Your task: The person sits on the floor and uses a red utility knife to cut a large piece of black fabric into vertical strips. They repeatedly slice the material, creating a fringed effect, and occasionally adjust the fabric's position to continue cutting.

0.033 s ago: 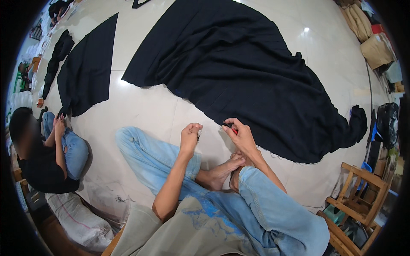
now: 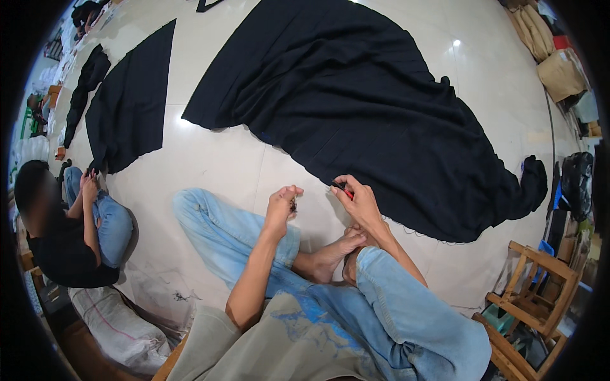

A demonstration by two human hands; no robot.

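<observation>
A large piece of black cloth (image 2: 356,108) lies spread and wrinkled on the floor before me. Loose threads trail from its near edge at the right. My left hand (image 2: 280,208) is raised over my bent knee with its fingers curled closed, and a small dark clump of thread (image 2: 293,206) shows against the palm. Beside the cloth's near edge, my right hand (image 2: 361,202) grips a small red and black tool (image 2: 347,192), mostly hidden by the fingers; its exact kind is unclear. The two hands are apart.
At the left sits another person (image 2: 70,222) handling a smaller black cloth (image 2: 130,101). A wooden stool (image 2: 540,267) stands at the right, near bags and a brown paper package (image 2: 562,75). A white sack (image 2: 121,330) lies at the lower left.
My left hand has shifted very slightly, turning so that more of the dark thread clump shows. My right hand and the cloth look almost the same.
</observation>
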